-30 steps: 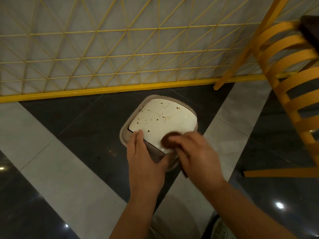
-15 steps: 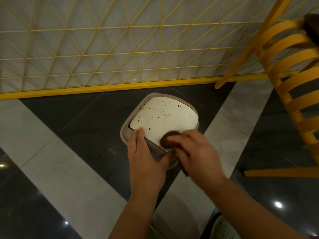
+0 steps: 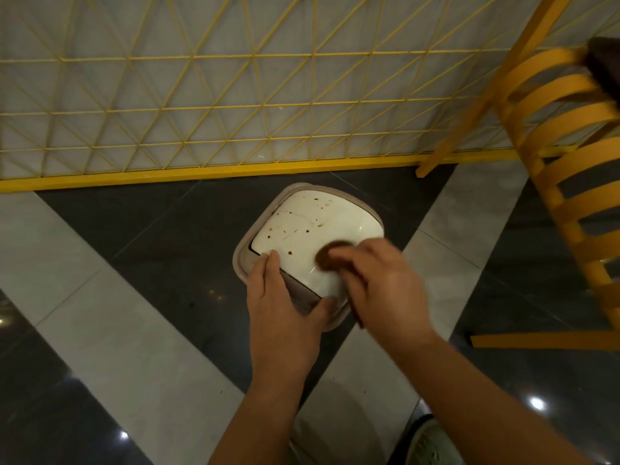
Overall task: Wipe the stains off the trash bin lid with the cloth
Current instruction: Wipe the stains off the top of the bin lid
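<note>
While your right hand [image 3: 382, 283] presses the brown cloth [image 3: 330, 256] against the cream trash bin lid [image 3: 312, 229], its fingers curl round the wad, and the hand shows motion blur that the rest of the scene lacks. The cloth sits on the near right part of the lid, touching its surface, with more of it trailing dark under your palm. Brown stains [image 3: 303, 226] speckle the lid across its middle and far side; the spots on the far part look the same as half a second ago. Compared with that earlier frame, the cloth and your right hand have shifted a little farther onto the lid, away from its near edge.

Your left hand [image 3: 283, 317] grips the bin's near left corner as before, fingers lying along the left edge of the lid and thumb hooked over the near rim [image 3: 243, 263], which is a greyish brown frame round the lid. Its place has not changed.

The bin stands on a dark floor tile [image 3: 161, 250], flanked by pale marble strips [image 3: 84, 313]. Beyond it runs a yellow wire fence [image 3: 208, 112] along the far side, and a yellow slatted chair [image 3: 563, 156] stands to the right, well apart from the bin. A shoe [image 3: 426, 444] peeks in at the near edge.
</note>
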The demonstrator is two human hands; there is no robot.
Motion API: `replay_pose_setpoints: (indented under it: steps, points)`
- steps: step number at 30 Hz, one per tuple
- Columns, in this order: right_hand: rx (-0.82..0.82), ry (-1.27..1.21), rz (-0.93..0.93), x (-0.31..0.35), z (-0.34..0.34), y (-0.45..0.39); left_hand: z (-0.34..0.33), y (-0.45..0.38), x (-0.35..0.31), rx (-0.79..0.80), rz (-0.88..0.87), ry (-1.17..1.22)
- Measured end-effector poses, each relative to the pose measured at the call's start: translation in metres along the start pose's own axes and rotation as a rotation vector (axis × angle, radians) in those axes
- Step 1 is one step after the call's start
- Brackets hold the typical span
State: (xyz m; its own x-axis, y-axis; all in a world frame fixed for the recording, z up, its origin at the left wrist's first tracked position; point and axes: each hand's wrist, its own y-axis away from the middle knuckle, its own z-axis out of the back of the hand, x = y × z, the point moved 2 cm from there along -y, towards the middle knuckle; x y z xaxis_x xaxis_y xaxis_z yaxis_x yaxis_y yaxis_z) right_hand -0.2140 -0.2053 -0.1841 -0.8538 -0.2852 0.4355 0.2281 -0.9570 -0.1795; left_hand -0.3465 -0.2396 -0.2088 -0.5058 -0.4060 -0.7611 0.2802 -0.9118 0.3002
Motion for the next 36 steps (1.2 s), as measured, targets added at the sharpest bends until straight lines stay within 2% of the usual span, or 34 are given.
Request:
replay_pose_setpoints:
  steps: [3, 6, 12, 19, 22, 27, 31, 36]
  points:
    - [0.102, 0.070, 0.178, 0.022, -0.014, 0.009, 0.000, 0.000, -0.001, -0.009, -0.013, -0.035]
    - [0.100, 0.077, 0.224, 0.015, -0.016, -0.019, 0.000, 0.000, 0.001, -0.010, -0.012, -0.013]
    - [-0.057, -0.090, -0.325, -0.043, 0.007, -0.054, 0.002, 0.002, -0.001, 0.007, 0.003, -0.014]
    - [0.077, -0.402, -0.506, -0.049, 0.013, -0.031, 0.016, -0.003, 0.001, 0.150, 0.042, 0.013]
    - [0.111, -0.416, -0.518, -0.051, 0.019, -0.009, 0.026, -0.002, 0.002, 0.206, 0.034, 0.005]
    - [0.168, -0.469, -0.510, -0.033, 0.017, 0.025, 0.050, 0.000, 0.001, 0.057, 0.113, -0.019]
    - [0.214, -0.552, -0.405, -0.005, 0.015, 0.050, 0.055, 0.005, 0.001, 0.075, 0.146, 0.005]
    - [0.042, -0.458, -0.324, -0.011, 0.017, 0.057, 0.050, 0.005, -0.002, 0.109, 0.167, 0.001]
